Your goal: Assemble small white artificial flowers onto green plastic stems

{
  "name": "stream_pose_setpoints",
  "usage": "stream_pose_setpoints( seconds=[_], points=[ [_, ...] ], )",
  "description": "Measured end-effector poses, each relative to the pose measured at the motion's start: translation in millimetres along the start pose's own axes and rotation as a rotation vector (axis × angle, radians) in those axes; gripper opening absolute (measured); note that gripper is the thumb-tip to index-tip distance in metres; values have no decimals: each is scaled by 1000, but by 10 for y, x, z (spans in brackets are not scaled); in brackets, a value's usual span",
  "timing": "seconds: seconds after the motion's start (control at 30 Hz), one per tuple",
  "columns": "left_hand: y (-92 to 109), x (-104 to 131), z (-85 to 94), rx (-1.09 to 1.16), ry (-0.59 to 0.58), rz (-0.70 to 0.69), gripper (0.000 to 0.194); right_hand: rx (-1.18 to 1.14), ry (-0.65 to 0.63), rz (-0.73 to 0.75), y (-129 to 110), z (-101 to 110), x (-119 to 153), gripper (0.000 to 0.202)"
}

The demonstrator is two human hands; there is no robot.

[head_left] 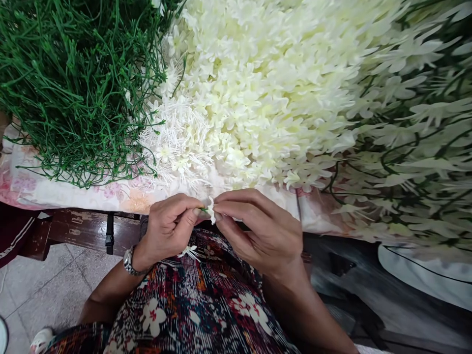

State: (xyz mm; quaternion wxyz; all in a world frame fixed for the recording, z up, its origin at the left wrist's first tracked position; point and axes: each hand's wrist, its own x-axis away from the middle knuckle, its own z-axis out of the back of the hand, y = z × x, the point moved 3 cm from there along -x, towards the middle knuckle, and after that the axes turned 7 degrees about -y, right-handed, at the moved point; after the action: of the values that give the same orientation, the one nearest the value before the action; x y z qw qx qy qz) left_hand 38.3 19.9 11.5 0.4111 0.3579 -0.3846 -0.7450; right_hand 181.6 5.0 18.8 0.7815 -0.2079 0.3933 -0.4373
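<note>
Near the table's front edge, my left hand [172, 221] pinches a short green stem [204, 209] between thumb and forefinger. A small white flower piece [211, 210] sits at the end of that stem, between both hands. My right hand [258, 228] closes its fingertips on the flower piece from the right. Below my left hand, a white flower with thin strands [190, 252] hangs over the patterned clothing. Beyond the hands lie a heap of cream petals [258, 88] and, left of it, a small pile of white stamens [177, 130].
Green plastic stems [81, 93] are heaped at the back left. Assembled white flowers on stems [413, 123] fill the right side. A floral cloth [121, 196] covers the table, with a dark wooden frame [81, 228] under its edge. A shoe [42, 340] shows at the lower left.
</note>
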Motion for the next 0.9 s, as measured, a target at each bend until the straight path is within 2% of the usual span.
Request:
stream_pose_setpoints(
  seconds=[0.23,0.57,0.9],
  points=[
    [-62,-14,-25,-41,-24,-65,11,76,29,15,42,-101,37,19],
    [-127,-13,-50,-28,-28,-124,11,14,19,8,73,-178,48,21],
    [-146,-14,-67,-78,26,-125,12,64,40,-32,72,-239,51,19]
  ],
)
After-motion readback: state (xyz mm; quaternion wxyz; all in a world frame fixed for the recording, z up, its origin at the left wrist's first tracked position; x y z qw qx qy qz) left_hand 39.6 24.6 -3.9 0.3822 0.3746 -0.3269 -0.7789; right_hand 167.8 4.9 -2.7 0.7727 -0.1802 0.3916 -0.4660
